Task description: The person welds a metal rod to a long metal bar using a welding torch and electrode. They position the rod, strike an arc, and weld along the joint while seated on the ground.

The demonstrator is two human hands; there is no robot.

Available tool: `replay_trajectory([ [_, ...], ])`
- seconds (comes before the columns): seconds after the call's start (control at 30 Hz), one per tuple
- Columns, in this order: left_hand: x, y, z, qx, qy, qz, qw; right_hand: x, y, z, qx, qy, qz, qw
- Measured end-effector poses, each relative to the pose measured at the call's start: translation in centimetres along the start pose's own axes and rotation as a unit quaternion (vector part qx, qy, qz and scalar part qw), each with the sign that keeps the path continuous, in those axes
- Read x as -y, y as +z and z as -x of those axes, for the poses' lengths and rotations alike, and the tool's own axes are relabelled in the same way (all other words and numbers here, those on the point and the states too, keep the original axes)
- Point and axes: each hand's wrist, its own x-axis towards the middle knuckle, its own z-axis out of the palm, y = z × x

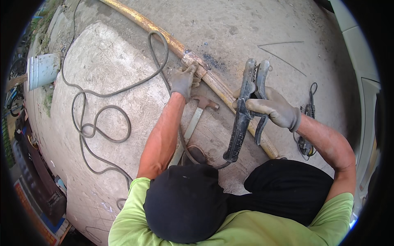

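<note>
A rusty yellow pipe (pixel 221 87) runs diagonally across the concrete, with a brownish sleeve-like joint (pixel 196 62) partway along it. My left hand (pixel 184 82), in a grey work glove, is at this joint, its index finger stretched out onto it and the other fingers partly bent. My right hand (pixel 276 107), also gloved, is wrapped round a black welding electrode holder (pixel 240 123), held tilted above the pipe with its jaws pointing away from me. No rod shows in the jaws. A claw hammer (pixel 200 106) with a pale handle lies beside my left forearm.
The holder's dark cable (pixel 119 107) loops widely over the floor at left. Two thin rods (pixel 283 63) lie beyond the pipe. A corded power tool (pixel 305 144) rests at right, near a pale vehicle-like panel (pixel 361 53). A whitish bucket (pixel 43 70) is at far left.
</note>
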Motion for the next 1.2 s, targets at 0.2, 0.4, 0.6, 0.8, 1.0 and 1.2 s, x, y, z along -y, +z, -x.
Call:
replay_trajectory([
  [0.2,0.7,-0.8,-0.2,-0.001,0.016,0.022,1.000,0.4,0.2,-0.1,0.003,-0.001,0.004,1.000],
  [0.4,0.4,-1.7,-0.3,0.042,0.004,0.024,0.999,0.3,0.3,-0.1,0.002,-0.001,0.010,1.000],
  [0.6,-0.6,-0.1,1.0,0.033,-0.026,0.029,0.999,0.3,0.1,-0.2,0.002,-0.001,0.016,1.000],
  [0.8,0.4,-1.3,0.4,0.051,-0.006,0.029,0.998,0.2,0.2,-0.1,-0.005,-0.001,0.016,1.000],
  [1.0,0.0,-1.7,0.5,0.095,-0.016,0.022,0.995,-0.2,0.0,-0.2,0.002,0.002,0.005,1.000],
  [1.2,-0.2,-1.8,0.8,0.120,0.002,0.047,0.992,-0.3,-0.3,-0.3,-0.001,0.010,0.031,0.999],
])
